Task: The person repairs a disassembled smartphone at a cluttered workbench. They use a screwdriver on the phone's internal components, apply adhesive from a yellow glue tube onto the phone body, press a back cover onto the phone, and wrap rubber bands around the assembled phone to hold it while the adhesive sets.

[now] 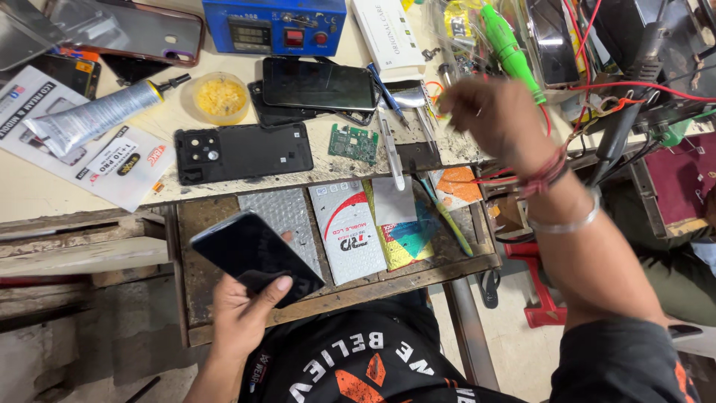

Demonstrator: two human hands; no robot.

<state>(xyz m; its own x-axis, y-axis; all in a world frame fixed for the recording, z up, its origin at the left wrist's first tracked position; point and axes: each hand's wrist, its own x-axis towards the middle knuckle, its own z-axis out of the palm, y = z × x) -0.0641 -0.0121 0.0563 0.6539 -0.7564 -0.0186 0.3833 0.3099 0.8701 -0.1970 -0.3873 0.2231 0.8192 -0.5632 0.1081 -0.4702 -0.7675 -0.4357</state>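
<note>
Closest to the camera, the person's left hand [242, 310] grips a dark smartphone [256, 256] by its lower end, thumb laid across the glass and fingers wrapped beneath, holding it tilted above an open wooden drawer [190, 224]. Up and to the right of that hand, the right hand [496, 119] reaches over the cluttered bench edge; it is motion-blurred, so whether its fingers pinch anything cannot be told. Just left of the right hand lie metal tweezers [393, 153], a small green circuit board [353, 143] and a second dark phone [319, 84]. Farther left sit a black phone back cover [242, 153], a yellow-filled round tub [220, 97] and a grey glue tube [93, 116]. Red wires [634, 88] trail right beside the right wrist. Judged from this view, the one-handed hold on the phone looks loose enough that it could slip into the drawer, and the reaching arm could snag those wires and drag tools off the bench.
</note>
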